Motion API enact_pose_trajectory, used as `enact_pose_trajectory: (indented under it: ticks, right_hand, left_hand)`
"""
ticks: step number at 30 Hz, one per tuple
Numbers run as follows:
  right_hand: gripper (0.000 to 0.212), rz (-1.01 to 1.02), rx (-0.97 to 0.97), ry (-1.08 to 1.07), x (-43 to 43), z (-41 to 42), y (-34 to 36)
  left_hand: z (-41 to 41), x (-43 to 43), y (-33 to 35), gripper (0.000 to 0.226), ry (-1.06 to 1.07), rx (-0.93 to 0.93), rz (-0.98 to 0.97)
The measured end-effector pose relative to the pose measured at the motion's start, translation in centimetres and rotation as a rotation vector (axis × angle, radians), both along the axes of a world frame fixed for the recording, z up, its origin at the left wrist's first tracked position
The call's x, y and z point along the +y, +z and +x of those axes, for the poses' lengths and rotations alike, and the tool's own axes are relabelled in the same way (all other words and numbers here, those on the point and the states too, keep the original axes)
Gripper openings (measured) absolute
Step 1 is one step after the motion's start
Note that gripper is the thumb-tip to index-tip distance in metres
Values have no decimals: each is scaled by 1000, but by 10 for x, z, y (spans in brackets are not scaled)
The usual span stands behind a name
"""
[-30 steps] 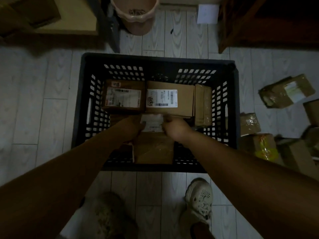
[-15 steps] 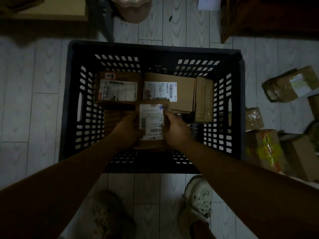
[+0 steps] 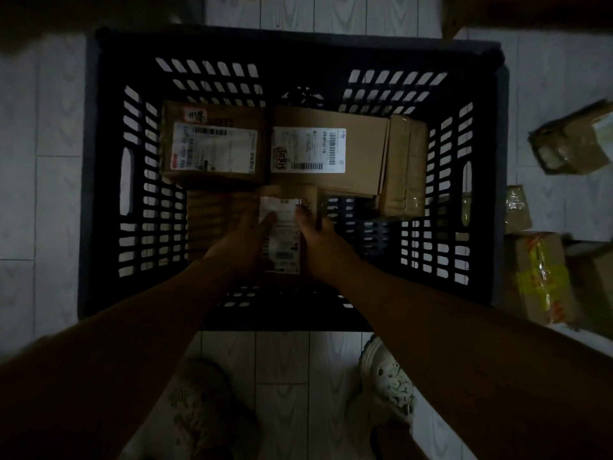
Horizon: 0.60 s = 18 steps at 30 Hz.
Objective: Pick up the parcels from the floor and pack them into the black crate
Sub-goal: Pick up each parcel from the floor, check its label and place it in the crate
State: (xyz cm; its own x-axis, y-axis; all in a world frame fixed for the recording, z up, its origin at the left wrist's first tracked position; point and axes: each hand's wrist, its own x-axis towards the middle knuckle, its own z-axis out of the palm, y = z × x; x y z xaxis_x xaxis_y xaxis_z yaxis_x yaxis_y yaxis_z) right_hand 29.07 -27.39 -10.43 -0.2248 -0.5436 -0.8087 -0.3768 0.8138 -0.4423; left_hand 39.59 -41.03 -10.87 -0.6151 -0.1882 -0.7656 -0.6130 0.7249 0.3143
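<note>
Both your hands are down inside the black crate (image 3: 497, 180), and they hold a small parcel (image 3: 282, 240) with a white label between them; your left hand (image 3: 238, 242) grips its left side, fingers laid on the label; your right hand (image 3: 320, 242) grips its right side, thumb on the label; the small parcel is in the near middle of the crate, just in front of a labelled box (image 3: 212, 144) and a wide box (image 3: 361, 151); a taped parcel (image 3: 406, 164) lies beside the wide box; outside the crate, on the floor at your right, lie a crumpled parcel (image 3: 570, 141) and a yellow-taped parcel (image 3: 537, 277).
</note>
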Motion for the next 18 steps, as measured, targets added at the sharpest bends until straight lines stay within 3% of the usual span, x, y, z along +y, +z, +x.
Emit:
enact_pose_trajectory:
  ticks: [6,9,11,15,18]
  right_hand:
    - [81,-31,37,24,6,-1,-28]
    - [64,-35,140,28,11,-8,-45]
    - [58,-53,100,54,12,-14,-50]
    - [80,4,69,21,10,-20,-52]
    - [79,92,-43,-41,10,-19,-22]
  left_hand:
    - [-2,6,-20,94,-122,-87,-70]
    - [-1,3,-29,91,-221,-76,-104]
    - [1,0,-36,92,-285,-77,-112]
    - [2,-7,-41,92,-349,-92,-117]
    - [-4,-10,-21,89,-291,-140,-91]
